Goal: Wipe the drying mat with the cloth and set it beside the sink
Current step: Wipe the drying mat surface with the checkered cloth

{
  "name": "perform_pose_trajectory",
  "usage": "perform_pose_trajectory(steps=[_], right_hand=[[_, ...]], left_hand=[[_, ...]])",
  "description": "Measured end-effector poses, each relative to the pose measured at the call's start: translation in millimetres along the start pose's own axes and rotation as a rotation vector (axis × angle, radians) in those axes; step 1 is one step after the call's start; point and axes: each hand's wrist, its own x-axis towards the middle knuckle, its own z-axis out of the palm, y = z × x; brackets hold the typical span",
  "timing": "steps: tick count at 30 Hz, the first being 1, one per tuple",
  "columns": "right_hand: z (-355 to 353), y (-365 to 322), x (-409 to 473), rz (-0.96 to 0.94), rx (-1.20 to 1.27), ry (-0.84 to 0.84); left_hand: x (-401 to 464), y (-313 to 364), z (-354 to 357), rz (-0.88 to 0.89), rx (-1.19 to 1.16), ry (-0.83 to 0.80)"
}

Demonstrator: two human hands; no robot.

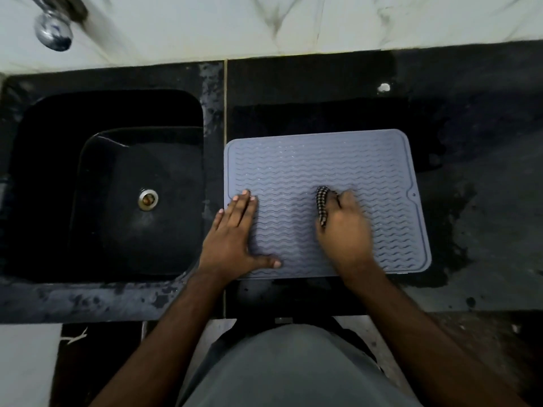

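A grey ribbed drying mat [317, 168] lies flat on the black counter, just right of the sink [111, 183]. My left hand [235, 230] presses flat on the mat's near left part, fingers spread. My right hand [343, 227] rests on the mat's middle, closed around a small dark checked cloth [322, 205]. Only a strip of the cloth shows at the hand's left side; the rest is hidden under the palm. The right hand is slightly blurred.
The black counter [470, 201] looks wet in patches to the right of the mat. A chrome tap [54, 30] hangs over the back left by the pale marbled wall. The counter's front edge runs just below the mat.
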Motion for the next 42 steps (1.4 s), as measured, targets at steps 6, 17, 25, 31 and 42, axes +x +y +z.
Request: perform_pose_trajectory(steps=[6,17,25,31,42], right_hand=[[37,-70,-8,-0.158,-0.105,-0.023],[5,-38,0,-0.096,0.64,0.099],[35,-58,2,-0.427,0.338,-0.097],[32,-52,12,-0.427,0.466,-0.122],[22,-55,9,-0.647,0.249,-0.351]], left_hand=[[3,0,0,0.011,-0.026,0.007],[-7,-13,-10,0.046,-0.153,0.002],[-21,-15,-6,-0.061,-0.011,-0.034],[-21,-11,-13,-0.088,-0.054,-0.026],[-23,-12,-14,-0.108,-0.001,-0.047]])
